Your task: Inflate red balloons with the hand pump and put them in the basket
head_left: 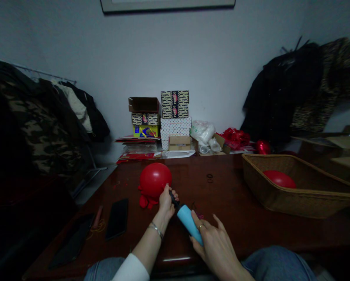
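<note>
A round, inflated red balloon (155, 175) sits over the dark wooden table, left of centre. My left hand (165, 203) is closed at the black nozzle end of a light-blue balloon pump (189, 224), right beside the balloon; the balloon's neck is hidden by the fingers. My right hand (214, 244) holds the blue barrel between thumb and index finger, with its other fingers loosely extended. Several limp red balloons (145, 201) lie under and in front of the inflated one. Something small and pink (200, 216) shows on the table behind the barrel.
To the right stands a wicker basket (280, 201) with a red balloon (280, 178) inside. A black phone (116, 218) and a dark flat slab (74, 241) lie at the left. Small dark rings (210, 176) lie farther back. Stacked boxes (175, 104) stand near the wall.
</note>
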Demonstrator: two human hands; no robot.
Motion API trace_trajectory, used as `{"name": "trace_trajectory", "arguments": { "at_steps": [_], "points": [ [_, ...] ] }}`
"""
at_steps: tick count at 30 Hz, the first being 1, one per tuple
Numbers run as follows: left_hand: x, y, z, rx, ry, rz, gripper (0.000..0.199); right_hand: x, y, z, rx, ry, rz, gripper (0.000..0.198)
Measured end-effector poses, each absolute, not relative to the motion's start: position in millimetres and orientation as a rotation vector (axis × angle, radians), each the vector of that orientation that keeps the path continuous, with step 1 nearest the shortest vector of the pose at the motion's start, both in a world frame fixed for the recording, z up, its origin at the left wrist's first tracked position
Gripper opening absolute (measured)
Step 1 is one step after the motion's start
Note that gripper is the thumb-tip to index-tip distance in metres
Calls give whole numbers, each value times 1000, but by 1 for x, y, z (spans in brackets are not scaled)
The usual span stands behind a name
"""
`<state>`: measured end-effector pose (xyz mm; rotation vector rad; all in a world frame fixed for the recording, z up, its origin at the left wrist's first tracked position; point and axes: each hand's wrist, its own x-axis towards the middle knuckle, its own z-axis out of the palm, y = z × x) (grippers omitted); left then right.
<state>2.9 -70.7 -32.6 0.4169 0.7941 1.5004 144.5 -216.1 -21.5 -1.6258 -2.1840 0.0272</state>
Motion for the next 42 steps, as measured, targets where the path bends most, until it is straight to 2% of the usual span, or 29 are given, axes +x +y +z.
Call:
{"name": "trace_trajectory", "arguments": {
  "at_steps": [9, 14, 23, 28, 35, 42],
  "points": [
    [-17, -58, -33, 356, 785, 1557, 26, 187, -240, -56, -1417, -2230, -149, 71],
    [-14, -60, -32, 340, 790, 1547, 29, 198, -247, -66, -1403, -2249, -215, 75],
    [-1, -68, -33, 354, 760, 1541, 37, 185, -238, -47, -1478, -2240, -44, 64],
    [10, -75, -39, 362, 773, 1523, 35, 167, -225, -29, -1608, -2231, 54, 60],
    [18, -79, -40, 333, 837, 1475, 33, 146, -208, -15, -1716, -2225, 70, 59],
    [9, -74, -37, 397, 824, 1504, 33, 152, -218, -25, -1636, -2203, 73, 59]
  ]
}}
